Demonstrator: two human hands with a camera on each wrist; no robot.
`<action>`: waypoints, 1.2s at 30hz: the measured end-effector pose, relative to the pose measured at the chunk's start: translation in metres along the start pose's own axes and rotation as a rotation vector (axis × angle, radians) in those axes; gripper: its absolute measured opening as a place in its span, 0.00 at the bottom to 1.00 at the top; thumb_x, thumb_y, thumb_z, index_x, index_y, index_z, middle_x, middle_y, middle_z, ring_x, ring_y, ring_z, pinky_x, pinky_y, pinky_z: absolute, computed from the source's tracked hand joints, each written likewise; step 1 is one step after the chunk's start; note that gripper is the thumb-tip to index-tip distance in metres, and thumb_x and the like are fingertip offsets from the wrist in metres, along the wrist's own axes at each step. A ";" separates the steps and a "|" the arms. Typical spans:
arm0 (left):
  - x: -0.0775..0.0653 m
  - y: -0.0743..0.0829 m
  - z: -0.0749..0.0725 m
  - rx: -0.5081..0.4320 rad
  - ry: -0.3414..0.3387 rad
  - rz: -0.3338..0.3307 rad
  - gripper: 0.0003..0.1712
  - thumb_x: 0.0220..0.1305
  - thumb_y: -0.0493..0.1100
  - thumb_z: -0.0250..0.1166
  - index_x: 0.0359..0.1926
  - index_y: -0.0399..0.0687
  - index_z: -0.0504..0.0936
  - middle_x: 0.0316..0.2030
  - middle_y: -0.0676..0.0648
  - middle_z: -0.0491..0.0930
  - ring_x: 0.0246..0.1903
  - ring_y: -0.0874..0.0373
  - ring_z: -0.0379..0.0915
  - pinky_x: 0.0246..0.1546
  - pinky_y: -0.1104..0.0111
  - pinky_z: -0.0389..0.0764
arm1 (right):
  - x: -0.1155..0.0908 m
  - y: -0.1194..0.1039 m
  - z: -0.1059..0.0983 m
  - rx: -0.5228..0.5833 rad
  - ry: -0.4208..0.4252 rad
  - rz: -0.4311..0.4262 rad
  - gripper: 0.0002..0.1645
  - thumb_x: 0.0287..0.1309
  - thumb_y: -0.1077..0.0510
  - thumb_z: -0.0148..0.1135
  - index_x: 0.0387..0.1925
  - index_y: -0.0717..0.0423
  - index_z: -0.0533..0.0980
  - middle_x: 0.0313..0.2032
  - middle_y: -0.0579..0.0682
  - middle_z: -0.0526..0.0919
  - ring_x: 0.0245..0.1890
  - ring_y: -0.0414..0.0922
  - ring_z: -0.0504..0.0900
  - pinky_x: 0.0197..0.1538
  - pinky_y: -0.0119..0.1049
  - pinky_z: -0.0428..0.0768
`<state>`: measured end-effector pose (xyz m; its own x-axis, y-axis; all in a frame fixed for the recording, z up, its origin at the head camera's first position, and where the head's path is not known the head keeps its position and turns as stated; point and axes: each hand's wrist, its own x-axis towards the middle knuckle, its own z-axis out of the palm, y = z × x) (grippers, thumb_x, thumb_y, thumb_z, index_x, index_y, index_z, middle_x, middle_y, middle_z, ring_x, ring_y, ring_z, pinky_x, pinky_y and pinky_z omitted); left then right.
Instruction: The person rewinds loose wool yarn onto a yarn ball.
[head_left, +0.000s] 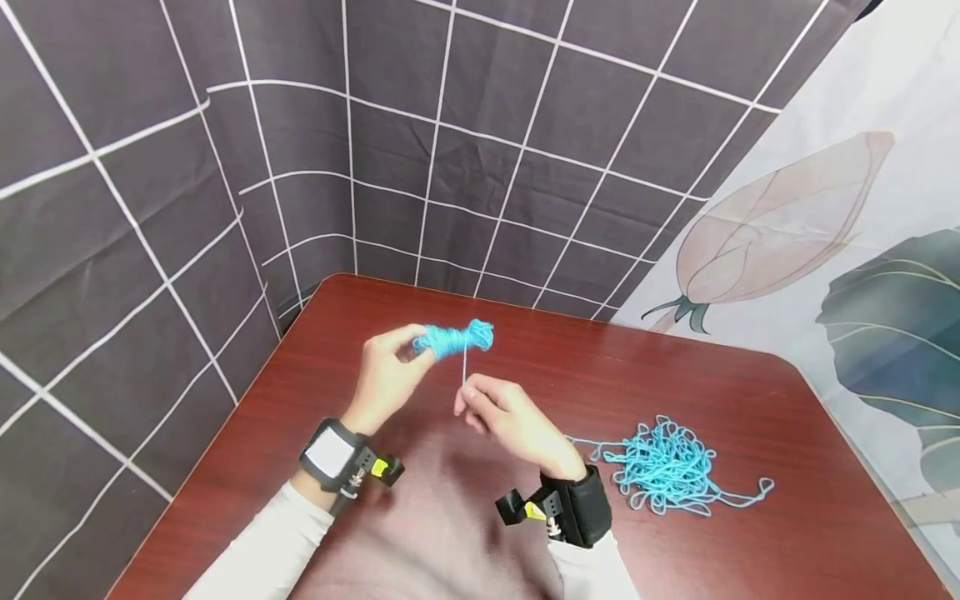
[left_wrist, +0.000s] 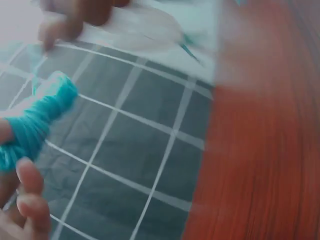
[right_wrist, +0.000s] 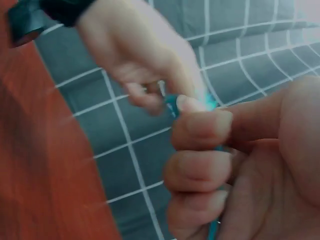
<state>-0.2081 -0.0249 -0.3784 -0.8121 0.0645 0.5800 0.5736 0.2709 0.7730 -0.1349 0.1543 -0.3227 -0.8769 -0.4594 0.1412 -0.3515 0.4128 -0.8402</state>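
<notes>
Between the fingers and thumb of my left hand (head_left: 386, 375) is one end of a bundle of light-blue cord (head_left: 450, 340), wound tightly round its middle with a looped end sticking out to the right. A single strand (head_left: 465, 364) runs down from the bundle to my right hand (head_left: 517, 421), whose curled fingers pinch it. In the right wrist view the cord (right_wrist: 214, 230) shows below those curled fingers. The left wrist view has the wound bundle (left_wrist: 42, 115) at its left side, with the right hand blurred above it.
A loose, tangled pile of the same cord (head_left: 663, 467) lies on the red-brown wooden table (head_left: 720, 375) to the right, one strand leading toward the right wrist. A dark grid-patterned curtain (head_left: 487, 167) hangs behind, and a white floral cloth (head_left: 787, 208) hangs at the right.
</notes>
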 end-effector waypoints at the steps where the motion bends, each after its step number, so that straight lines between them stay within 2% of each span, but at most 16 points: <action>1: 0.001 0.002 -0.002 -0.090 -0.009 -0.026 0.09 0.50 0.34 0.65 0.36 0.40 0.84 0.25 0.48 0.81 0.20 0.59 0.70 0.19 0.71 0.75 | 0.002 0.002 0.002 0.005 -0.023 0.006 0.15 0.68 0.64 0.42 0.28 0.61 0.74 0.16 0.54 0.65 0.14 0.38 0.61 0.21 0.27 0.62; 3: 0.001 0.004 -0.007 -0.282 -0.095 -0.079 0.09 0.51 0.32 0.65 0.37 0.37 0.83 0.23 0.49 0.79 0.18 0.56 0.70 0.17 0.73 0.74 | 0.004 0.009 0.004 0.031 -0.040 0.032 0.16 0.68 0.64 0.41 0.28 0.61 0.73 0.16 0.54 0.65 0.15 0.38 0.61 0.20 0.27 0.62; 6: 0.001 0.006 -0.011 -0.452 -0.344 -0.095 0.07 0.52 0.31 0.64 0.35 0.35 0.82 0.22 0.50 0.77 0.17 0.54 0.67 0.16 0.73 0.72 | 0.006 0.024 0.001 0.058 0.024 0.051 0.14 0.66 0.65 0.43 0.26 0.63 0.72 0.18 0.51 0.66 0.16 0.38 0.62 0.20 0.27 0.62; 8: 0.000 0.007 -0.012 -0.444 -0.518 -0.049 0.06 0.51 0.31 0.64 0.33 0.37 0.82 0.22 0.50 0.77 0.19 0.55 0.67 0.18 0.72 0.72 | 0.006 0.033 -0.004 0.086 0.089 0.061 0.15 0.66 0.63 0.45 0.24 0.65 0.70 0.18 0.49 0.65 0.17 0.38 0.63 0.21 0.28 0.63; 10: -0.001 0.006 -0.011 -0.337 -0.643 0.030 0.06 0.50 0.31 0.64 0.32 0.42 0.83 0.22 0.51 0.77 0.21 0.58 0.68 0.21 0.71 0.73 | 0.004 0.040 -0.010 0.124 0.148 0.072 0.17 0.66 0.59 0.47 0.23 0.66 0.68 0.17 0.47 0.62 0.16 0.38 0.61 0.21 0.29 0.61; 11: -0.001 0.006 -0.009 -0.256 -0.669 0.067 0.07 0.50 0.33 0.64 0.31 0.46 0.84 0.22 0.53 0.77 0.22 0.60 0.68 0.21 0.71 0.72 | 0.003 0.042 -0.012 0.141 0.168 0.070 0.19 0.66 0.56 0.47 0.22 0.66 0.67 0.16 0.47 0.61 0.16 0.39 0.59 0.20 0.29 0.59; 14: -0.001 0.003 -0.002 -0.009 -0.603 0.107 0.07 0.49 0.37 0.65 0.30 0.54 0.84 0.21 0.56 0.77 0.22 0.64 0.67 0.23 0.71 0.73 | 0.002 0.042 -0.015 0.155 0.194 0.063 0.23 0.66 0.49 0.47 0.23 0.64 0.68 0.14 0.47 0.58 0.13 0.40 0.56 0.18 0.30 0.56; 17: -0.001 0.000 0.003 0.128 -0.382 0.066 0.06 0.49 0.39 0.65 0.31 0.53 0.84 0.24 0.56 0.80 0.24 0.64 0.69 0.25 0.69 0.75 | 0.002 0.034 -0.009 0.071 0.150 0.010 0.21 0.67 0.50 0.46 0.26 0.61 0.72 0.14 0.48 0.61 0.13 0.40 0.59 0.18 0.29 0.59; 19: -0.001 -0.002 0.004 0.104 -0.235 0.017 0.08 0.49 0.38 0.66 0.33 0.49 0.85 0.27 0.52 0.82 0.25 0.63 0.72 0.27 0.67 0.78 | 0.002 0.028 -0.003 0.028 0.090 -0.001 0.18 0.68 0.52 0.44 0.28 0.58 0.73 0.15 0.47 0.63 0.14 0.39 0.60 0.18 0.28 0.61; 22: -0.001 -0.002 0.001 -0.063 -0.157 -0.050 0.08 0.50 0.35 0.65 0.35 0.44 0.83 0.26 0.48 0.81 0.22 0.57 0.73 0.22 0.69 0.77 | 0.004 0.019 0.004 0.009 0.000 0.018 0.16 0.69 0.58 0.42 0.28 0.58 0.73 0.16 0.49 0.64 0.15 0.39 0.61 0.21 0.28 0.62; 25: -0.001 0.005 -0.004 -0.300 -0.242 -0.108 0.08 0.52 0.31 0.63 0.36 0.38 0.82 0.23 0.47 0.78 0.18 0.51 0.71 0.17 0.73 0.74 | 0.006 0.016 0.006 0.035 -0.016 0.049 0.16 0.68 0.63 0.42 0.27 0.62 0.72 0.16 0.51 0.64 0.15 0.38 0.61 0.20 0.28 0.61; 28: -0.002 0.008 -0.007 -0.416 -0.437 -0.081 0.07 0.52 0.29 0.62 0.34 0.36 0.82 0.23 0.48 0.77 0.18 0.48 0.68 0.18 0.73 0.73 | 0.008 0.024 0.002 0.067 0.032 0.024 0.16 0.66 0.64 0.44 0.24 0.66 0.70 0.16 0.54 0.63 0.16 0.40 0.62 0.22 0.28 0.62; 30: -0.003 0.008 -0.008 -0.381 -0.573 -0.018 0.07 0.52 0.29 0.62 0.33 0.40 0.83 0.23 0.51 0.77 0.20 0.52 0.69 0.20 0.72 0.73 | 0.007 0.029 -0.004 0.092 0.078 0.022 0.17 0.66 0.63 0.45 0.22 0.68 0.68 0.15 0.52 0.62 0.17 0.40 0.62 0.24 0.29 0.62; 32: -0.003 0.005 -0.006 -0.279 -0.668 0.057 0.08 0.51 0.31 0.64 0.31 0.46 0.83 0.21 0.52 0.76 0.22 0.57 0.68 0.21 0.71 0.72 | 0.005 0.029 -0.010 0.115 0.118 0.028 0.19 0.66 0.61 0.47 0.21 0.68 0.65 0.15 0.50 0.60 0.16 0.40 0.60 0.23 0.30 0.61; 34: -0.003 0.004 -0.003 -0.138 -0.679 0.102 0.08 0.49 0.34 0.64 0.29 0.53 0.83 0.20 0.55 0.76 0.23 0.62 0.67 0.23 0.71 0.71 | 0.002 0.022 -0.014 0.131 0.150 0.050 0.20 0.66 0.59 0.47 0.21 0.68 0.65 0.14 0.47 0.58 0.14 0.39 0.58 0.21 0.29 0.59; 36: -0.003 0.002 0.000 -0.017 -0.607 0.093 0.07 0.49 0.37 0.65 0.28 0.56 0.83 0.20 0.56 0.76 0.23 0.64 0.67 0.24 0.71 0.72 | 0.001 0.015 -0.014 0.109 0.160 0.038 0.19 0.66 0.59 0.48 0.21 0.68 0.67 0.13 0.47 0.58 0.13 0.39 0.57 0.19 0.29 0.57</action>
<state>-0.2044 -0.0244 -0.3790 -0.6719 0.6239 0.3991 0.6423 0.2226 0.7334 -0.1451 0.1709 -0.3276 -0.9330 -0.3105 0.1821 -0.2869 0.3358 -0.8972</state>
